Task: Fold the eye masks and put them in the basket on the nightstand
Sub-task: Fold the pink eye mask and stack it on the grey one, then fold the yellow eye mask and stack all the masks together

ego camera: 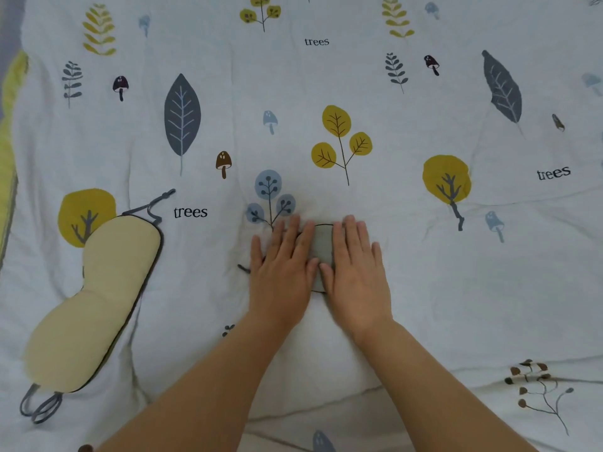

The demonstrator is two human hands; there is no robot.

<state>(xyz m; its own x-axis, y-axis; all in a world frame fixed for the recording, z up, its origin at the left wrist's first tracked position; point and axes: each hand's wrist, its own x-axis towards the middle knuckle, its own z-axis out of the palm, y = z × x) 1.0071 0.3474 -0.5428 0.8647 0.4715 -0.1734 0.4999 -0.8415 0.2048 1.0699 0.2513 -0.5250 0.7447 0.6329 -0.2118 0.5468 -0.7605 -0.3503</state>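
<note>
A grey eye mask (322, 247) lies folded small on the printed quilt, mostly covered by both hands. My left hand (282, 267) rests flat on its left part, fingers spread. My right hand (357, 267) lies flat on its right part. Only a narrow grey strip shows between them, and a bit of dark strap (243, 268) pokes out to the left. A pale yellow eye mask (93, 301) lies unfolded at the lower left, with grey straps at both ends. No basket or nightstand is in view.
The white quilt (456, 288) with leaf, tree and mushroom prints fills the view. A yellow-striped edge of bedding (8, 141) runs down the far left side.
</note>
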